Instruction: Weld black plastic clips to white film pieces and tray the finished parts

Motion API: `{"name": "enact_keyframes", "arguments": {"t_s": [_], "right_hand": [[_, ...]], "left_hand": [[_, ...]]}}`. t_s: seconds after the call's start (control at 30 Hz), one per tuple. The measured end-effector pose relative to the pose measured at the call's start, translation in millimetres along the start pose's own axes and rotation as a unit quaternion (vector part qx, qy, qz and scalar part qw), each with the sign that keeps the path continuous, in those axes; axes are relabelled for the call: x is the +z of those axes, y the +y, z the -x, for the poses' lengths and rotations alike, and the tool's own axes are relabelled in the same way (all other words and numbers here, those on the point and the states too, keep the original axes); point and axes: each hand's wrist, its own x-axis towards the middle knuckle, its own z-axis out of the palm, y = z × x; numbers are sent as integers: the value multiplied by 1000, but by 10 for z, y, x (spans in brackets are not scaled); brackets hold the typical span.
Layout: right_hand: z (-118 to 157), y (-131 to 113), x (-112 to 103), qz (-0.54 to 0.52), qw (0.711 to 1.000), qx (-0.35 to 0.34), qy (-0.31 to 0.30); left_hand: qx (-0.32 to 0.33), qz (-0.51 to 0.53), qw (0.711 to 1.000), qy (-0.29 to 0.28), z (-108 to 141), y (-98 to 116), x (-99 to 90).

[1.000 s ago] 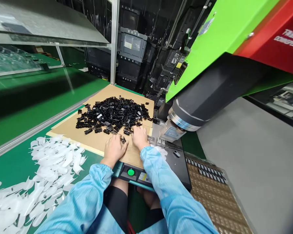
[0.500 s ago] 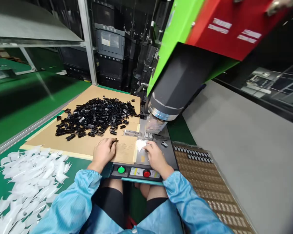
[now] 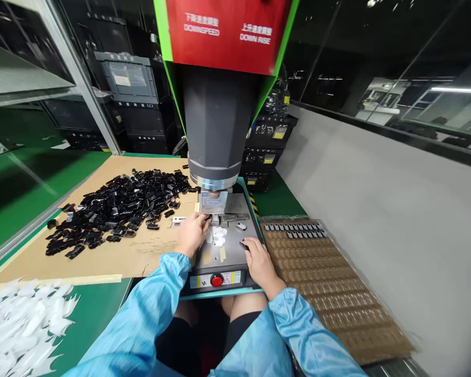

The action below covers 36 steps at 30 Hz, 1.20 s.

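My left hand (image 3: 192, 233) reaches to the metal fixture (image 3: 216, 220) under the press head (image 3: 214, 201), its fingers pinched round a small dark part at the fixture's left side. Over the right side of the metal base plate (image 3: 230, 262), my right hand (image 3: 258, 260) holds a small black part (image 3: 244, 245) between thumb and fingers. White pieces (image 3: 219, 235) lie on the plate between my hands. Behind them is a small grey part (image 3: 240, 226). A large heap of black parts (image 3: 121, 204) covers the cardboard (image 3: 149, 256) to the left.
White curved pieces (image 3: 27, 324) are piled on the green table at the front left. A brown tray (image 3: 322, 277) with rows of slots stands at the right, grey parts in its far rows. A red button (image 3: 216, 280) sits on the machine's front panel.
The view has turned to the right. My left hand has moved from the cardboard to the fixture with its part. My right hand has moved away from the white pieces to the plate's right side.
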Motion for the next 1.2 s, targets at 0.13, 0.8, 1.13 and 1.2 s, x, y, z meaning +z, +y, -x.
{"name": "enact_keyframes", "arguments": {"t_s": [0.13, 0.8, 1.13, 1.2], "right_hand": [[53, 5, 18, -2, 999, 26, 29], [-1161, -683, 619, 74, 995, 61, 41], [-1160, -752, 584, 99, 994, 46, 7], [-1121, -734, 543, 69, 996, 50, 17]], "left_hand": [[28, -74, 997, -26, -6, 24, -13], [55, -110, 985, -122, 3, 109, -211], [58, -102, 985, -124, -17, 88, -212], [57, -88, 986, -126, -35, 101, -223]]}}
